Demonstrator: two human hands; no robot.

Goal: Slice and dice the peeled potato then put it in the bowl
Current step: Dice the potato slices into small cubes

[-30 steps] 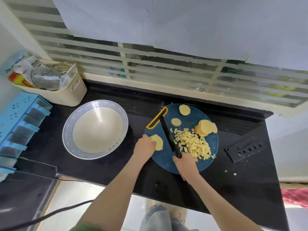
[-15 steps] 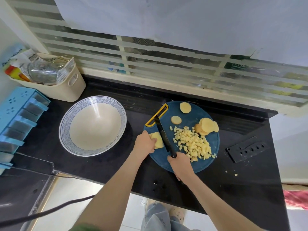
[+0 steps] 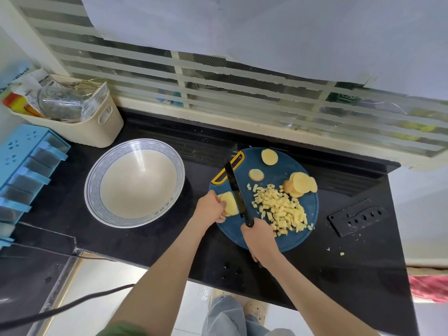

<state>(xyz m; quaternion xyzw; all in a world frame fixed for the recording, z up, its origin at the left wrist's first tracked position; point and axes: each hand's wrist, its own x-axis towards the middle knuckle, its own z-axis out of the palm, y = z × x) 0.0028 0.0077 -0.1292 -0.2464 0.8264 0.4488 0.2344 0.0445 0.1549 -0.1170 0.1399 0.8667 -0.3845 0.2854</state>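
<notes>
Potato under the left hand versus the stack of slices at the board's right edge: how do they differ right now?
The potato slices under the left hand are held down, with the knife blade against them. The stack of slices lies untouched, fanned out and overlapping. The held slices sit at the cutting board's left edge, the stack at its right, beyond the diced pile. Both are pale yellow, peeled and not yet diced.
</notes>
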